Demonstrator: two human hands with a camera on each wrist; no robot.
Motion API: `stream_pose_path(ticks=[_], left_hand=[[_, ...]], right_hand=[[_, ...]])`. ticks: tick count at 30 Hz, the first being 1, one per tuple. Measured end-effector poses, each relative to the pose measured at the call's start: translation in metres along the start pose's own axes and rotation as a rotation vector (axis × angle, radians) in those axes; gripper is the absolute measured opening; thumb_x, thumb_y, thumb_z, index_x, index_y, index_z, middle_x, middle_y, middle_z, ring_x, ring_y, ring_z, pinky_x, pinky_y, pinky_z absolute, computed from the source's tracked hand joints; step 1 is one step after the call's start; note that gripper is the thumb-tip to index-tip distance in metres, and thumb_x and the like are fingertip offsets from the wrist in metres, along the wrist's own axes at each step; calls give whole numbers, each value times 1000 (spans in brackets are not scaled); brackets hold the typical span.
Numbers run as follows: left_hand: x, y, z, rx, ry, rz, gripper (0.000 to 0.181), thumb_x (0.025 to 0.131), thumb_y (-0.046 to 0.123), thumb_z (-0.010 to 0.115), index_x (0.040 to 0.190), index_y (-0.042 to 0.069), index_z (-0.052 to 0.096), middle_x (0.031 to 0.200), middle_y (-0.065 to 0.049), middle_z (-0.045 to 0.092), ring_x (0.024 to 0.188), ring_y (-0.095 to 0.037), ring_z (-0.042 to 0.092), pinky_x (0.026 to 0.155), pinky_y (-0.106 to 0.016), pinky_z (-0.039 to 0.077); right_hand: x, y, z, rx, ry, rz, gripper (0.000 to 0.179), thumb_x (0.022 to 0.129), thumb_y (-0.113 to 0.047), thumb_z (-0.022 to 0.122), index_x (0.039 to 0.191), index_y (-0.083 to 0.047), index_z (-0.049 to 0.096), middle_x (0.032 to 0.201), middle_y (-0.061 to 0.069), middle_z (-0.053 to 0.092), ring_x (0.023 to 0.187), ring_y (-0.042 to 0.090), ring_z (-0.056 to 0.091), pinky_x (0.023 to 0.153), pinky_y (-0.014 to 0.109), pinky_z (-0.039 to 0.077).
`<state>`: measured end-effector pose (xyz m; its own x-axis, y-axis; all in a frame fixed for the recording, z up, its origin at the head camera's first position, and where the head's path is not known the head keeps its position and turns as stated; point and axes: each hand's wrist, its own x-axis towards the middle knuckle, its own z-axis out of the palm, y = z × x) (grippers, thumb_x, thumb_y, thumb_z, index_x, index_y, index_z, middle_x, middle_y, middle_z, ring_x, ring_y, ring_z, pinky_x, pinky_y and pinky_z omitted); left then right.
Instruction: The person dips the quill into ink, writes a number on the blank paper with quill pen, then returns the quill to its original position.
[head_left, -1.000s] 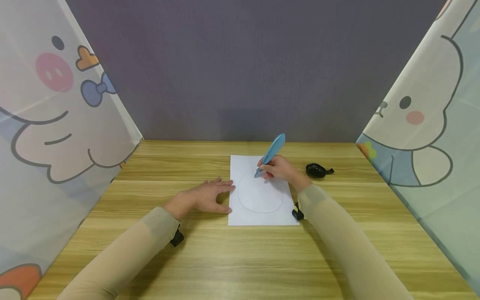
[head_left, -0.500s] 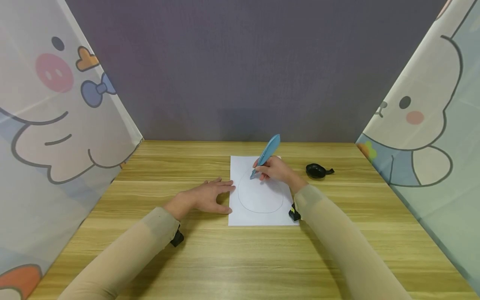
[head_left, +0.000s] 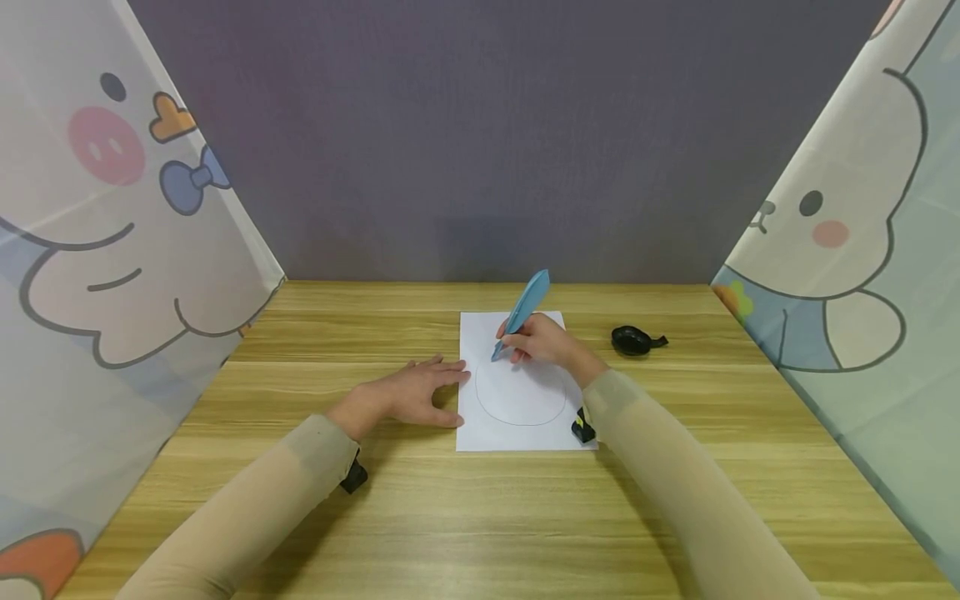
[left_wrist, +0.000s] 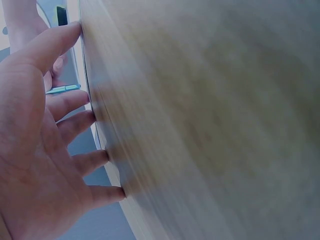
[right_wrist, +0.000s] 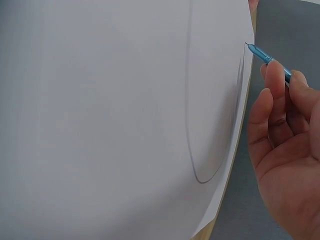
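Observation:
My right hand (head_left: 546,342) pinches a blue feather-shaped pen (head_left: 528,302) between thumb and fingers, its plume leaning up and to the right. The pen's tip is at the white sheet of paper (head_left: 517,437), as the right wrist view shows with the pen (right_wrist: 267,59) at the end of a thin line. A large rounded outline runs across the sheet, its upper part overlapped by the hand. My left hand (head_left: 416,393) lies with fingers spread, thumb and fingertips at the paper's left edge; the left wrist view shows the hand (left_wrist: 40,140) from its palm side.
A small black pan-shaped object (head_left: 632,341) lies right of the paper on the wood-grain table (head_left: 480,525). A dark grey panel (head_left: 480,142) rises behind the table. Cartoon-printed cloths stand at both sides, and each wrist carries a small black device.
My right hand and the pen have moved left and slightly down over the upper part of the paper. The left hand and the sheet have stayed in place.

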<state>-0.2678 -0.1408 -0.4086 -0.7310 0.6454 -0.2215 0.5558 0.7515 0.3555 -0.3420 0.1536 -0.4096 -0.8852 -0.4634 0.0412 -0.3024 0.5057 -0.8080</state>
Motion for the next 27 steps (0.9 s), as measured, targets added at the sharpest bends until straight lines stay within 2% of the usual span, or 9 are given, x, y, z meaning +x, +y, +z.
stream_pose_path(ticks=[10, 18, 27], left_hand=[[0, -2, 1, 4, -5, 7, 89, 100, 60, 70, 172, 17, 39, 183, -5, 29, 169, -49, 18, 130, -80, 17], [0, -4, 1, -3, 0, 11, 89, 100, 60, 71, 171, 16, 41, 183, -6, 30, 169, -49, 19, 130, -80, 18], [1, -1, 0, -4, -7, 1, 88, 100, 59, 71, 171, 18, 41, 183, -4, 29, 169, -48, 18, 130, -80, 17]], right_hand=[[1, -6, 7, 18, -46, 12, 25, 111, -16, 67, 126, 1, 77, 87, 17, 81, 69, 16, 71, 65, 27, 56], [2, -7, 11, -8, -56, 3, 22, 111, -16, 67, 123, -2, 78, 86, 12, 81, 68, 13, 70, 65, 26, 55], [1, -10, 14, -5, -77, -11, 22, 111, -17, 68, 123, -2, 78, 88, 16, 81, 71, 15, 71, 65, 26, 54]])
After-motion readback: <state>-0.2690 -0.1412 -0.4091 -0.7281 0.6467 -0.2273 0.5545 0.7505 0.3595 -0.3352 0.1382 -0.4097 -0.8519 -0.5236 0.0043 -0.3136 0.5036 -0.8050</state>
